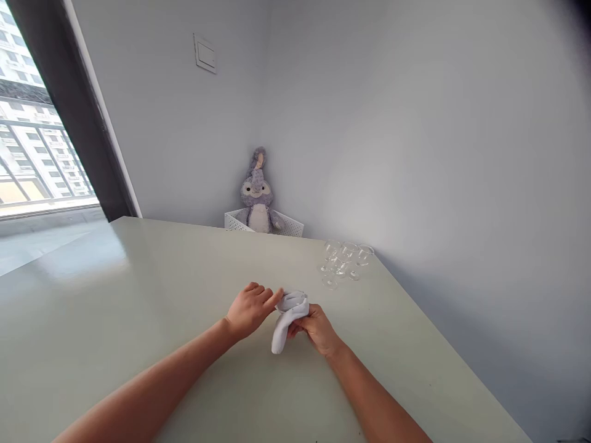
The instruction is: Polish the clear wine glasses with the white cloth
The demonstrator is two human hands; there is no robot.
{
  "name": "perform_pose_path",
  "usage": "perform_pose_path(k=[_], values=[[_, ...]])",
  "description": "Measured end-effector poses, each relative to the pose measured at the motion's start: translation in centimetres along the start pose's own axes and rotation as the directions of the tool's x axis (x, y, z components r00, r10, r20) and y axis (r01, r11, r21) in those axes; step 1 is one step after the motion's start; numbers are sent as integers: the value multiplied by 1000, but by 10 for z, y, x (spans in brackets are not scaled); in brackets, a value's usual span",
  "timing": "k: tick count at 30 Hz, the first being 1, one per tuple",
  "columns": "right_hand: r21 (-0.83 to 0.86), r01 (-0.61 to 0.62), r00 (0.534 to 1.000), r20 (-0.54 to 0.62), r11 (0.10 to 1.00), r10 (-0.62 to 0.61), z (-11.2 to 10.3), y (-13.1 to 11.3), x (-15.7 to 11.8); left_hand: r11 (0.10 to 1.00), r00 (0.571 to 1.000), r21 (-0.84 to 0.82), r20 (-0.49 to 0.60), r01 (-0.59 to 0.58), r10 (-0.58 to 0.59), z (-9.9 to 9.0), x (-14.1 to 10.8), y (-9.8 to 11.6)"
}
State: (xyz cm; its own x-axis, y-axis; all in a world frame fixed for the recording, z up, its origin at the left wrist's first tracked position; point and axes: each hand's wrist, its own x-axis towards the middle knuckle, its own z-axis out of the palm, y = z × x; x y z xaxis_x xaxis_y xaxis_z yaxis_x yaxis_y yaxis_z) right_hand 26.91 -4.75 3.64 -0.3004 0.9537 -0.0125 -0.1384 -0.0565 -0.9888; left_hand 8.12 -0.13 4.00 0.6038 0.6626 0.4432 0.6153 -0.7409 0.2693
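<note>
A clear glass (292,296) with a round rim is held above the table, partly covered by a white cloth (282,332). The cloth bunches over the glass, and one end hangs down toward me. My right hand (319,329) is closed, its fingers gripping the cloth from the right. From the left, my left hand (252,309) pinches the edge of the glass, thumb and forefinger reaching to the rim and the other fingers curled. The lower part of the glass is hidden by the cloth and my hands. Beyond my right hand stand several clear stemmed glasses (341,261) in a cluster.
The pale table (184,264) spreads beneath my hands, its right edge running along the grey wall (429,154). A plush rabbit (257,194) sits in a white perforated basket (290,228) behind the far edge. A window opens on the left.
</note>
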Motion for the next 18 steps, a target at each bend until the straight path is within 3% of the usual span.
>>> perform_pose_path(k=[2, 4, 5, 7, 9, 10, 11, 12, 14, 15, 16, 18], values=[[-129, 54, 997, 69, 990, -45, -3, -7, -4, 988, 995, -128, 74, 83, -74, -7, 2, -1], [-208, 99, 988, 136, 973, -71, -5, -14, -9, 936, 962, -293, 242, 195, -125, -18, 6, -2], [-228, 115, 982, 176, 967, -75, -5, -18, -11, 887, 922, -385, 373, 256, -105, -24, 7, -2], [-244, 132, 964, 257, 961, -67, -5, -23, -15, 753, 783, -531, 621, 389, 34, -36, 10, -3], [-231, 129, 954, 295, 964, -57, -5, -25, -17, 661, 653, -577, 738, 479, 171, -46, 12, -2], [-213, 119, 956, 288, 970, -54, -5, -25, -17, 662, 641, -575, 746, 481, 181, -49, 13, 0], [-191, 105, 963, 266, 976, -52, -5, -24, -16, 701, 683, -558, 717, 443, 140, -50, 13, 2], [-159, 93, 972, 230, 983, -55, -6, -22, -14, 775, 763, -515, 642, 367, 66, -51, 13, 5], [-41, 80, 989, 125, 996, -74, -7, -17, -9, 946, 938, -292, 344, 141, -34, -50, 12, 13], [43, 79, 994, 70, 996, -82, -7, -13, -7, 992, 984, -123, 179, 30, -7, -48, 12, 17], [133, 81, 996, 23, 988, -84, -7, -10, -4, 997, 996, 43, 64, -65, 62, -47, 11, 20], [274, 79, 997, -22, 959, -76, -5, -5, -1, 944, 978, 257, 15, -207, 210, -45, 11, 25]])
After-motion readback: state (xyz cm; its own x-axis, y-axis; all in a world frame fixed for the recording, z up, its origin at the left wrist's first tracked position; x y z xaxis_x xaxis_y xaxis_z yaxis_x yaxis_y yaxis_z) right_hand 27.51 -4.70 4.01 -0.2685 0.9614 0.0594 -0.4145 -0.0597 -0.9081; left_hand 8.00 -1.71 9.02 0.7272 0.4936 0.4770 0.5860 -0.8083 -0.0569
